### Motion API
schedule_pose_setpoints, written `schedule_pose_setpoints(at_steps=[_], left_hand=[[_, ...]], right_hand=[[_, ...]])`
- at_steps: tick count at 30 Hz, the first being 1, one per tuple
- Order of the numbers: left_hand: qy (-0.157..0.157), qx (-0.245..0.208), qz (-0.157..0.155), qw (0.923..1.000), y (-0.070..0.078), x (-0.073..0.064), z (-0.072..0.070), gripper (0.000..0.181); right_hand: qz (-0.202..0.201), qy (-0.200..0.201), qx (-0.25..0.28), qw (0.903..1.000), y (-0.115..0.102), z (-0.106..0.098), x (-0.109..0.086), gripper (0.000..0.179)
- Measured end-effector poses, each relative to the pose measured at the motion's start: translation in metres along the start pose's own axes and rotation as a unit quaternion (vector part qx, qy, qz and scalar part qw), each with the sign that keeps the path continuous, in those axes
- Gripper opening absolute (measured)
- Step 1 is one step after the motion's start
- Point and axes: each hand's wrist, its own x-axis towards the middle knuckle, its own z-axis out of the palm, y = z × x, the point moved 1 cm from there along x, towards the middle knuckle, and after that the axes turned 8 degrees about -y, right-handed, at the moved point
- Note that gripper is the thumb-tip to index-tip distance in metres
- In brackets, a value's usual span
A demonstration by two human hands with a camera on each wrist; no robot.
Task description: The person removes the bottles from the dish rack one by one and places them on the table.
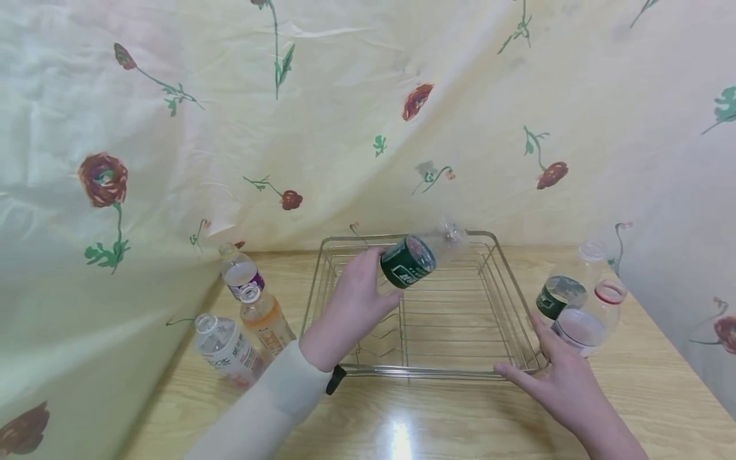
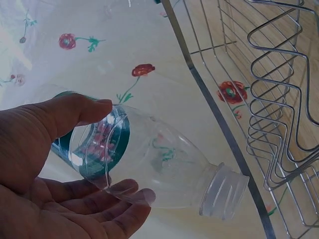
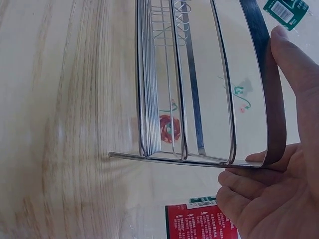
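Observation:
My left hand grips a clear plastic bottle with a dark green label, holding it tilted above the wire rack. In the left wrist view, the thumb lies over the label and the fingers curl beneath the bottle; its neck has no cap. The right hand holds the rack's front right corner. Seen from the right wrist, its thumb presses the flat metal rim and the fingers bend behind the side.
Left of the rack stand a purple-labelled bottle, an orange-tinted bottle and a white-labelled bottle. To its right are a green-labelled bottle and a bottle with a red neck ring. Flowered cloth hangs behind the wooden table.

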Motion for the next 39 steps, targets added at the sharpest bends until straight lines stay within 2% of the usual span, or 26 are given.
schedule_pose_setpoints(at_steps=[6,15,24,31,39], left_hand=[[-0.001,0.028,0.017,0.9995,-0.004,-0.007,0.002,0.062],[0.005,0.047,0.032,0.9984,-0.010,-0.015,0.003,0.070],[0.005,0.084,0.044,0.9955,-0.008,-0.020,0.002,0.064],[0.004,0.093,0.049,0.9945,-0.007,-0.021,0.001,0.064],[0.000,0.115,0.058,0.9917,-0.006,-0.024,0.001,0.071]], right_hand=[[-0.003,0.000,0.004,1.0000,-0.001,-0.001,0.000,0.115],[-0.005,0.002,-0.002,1.0000,-0.001,-0.001,0.001,0.116],[-0.018,0.019,-0.006,0.9996,-0.001,0.001,-0.002,0.113],[-0.002,0.036,-0.020,0.9992,-0.011,-0.003,-0.009,0.113],[-0.038,0.052,-0.021,0.9977,-0.023,-0.009,-0.009,0.111]])
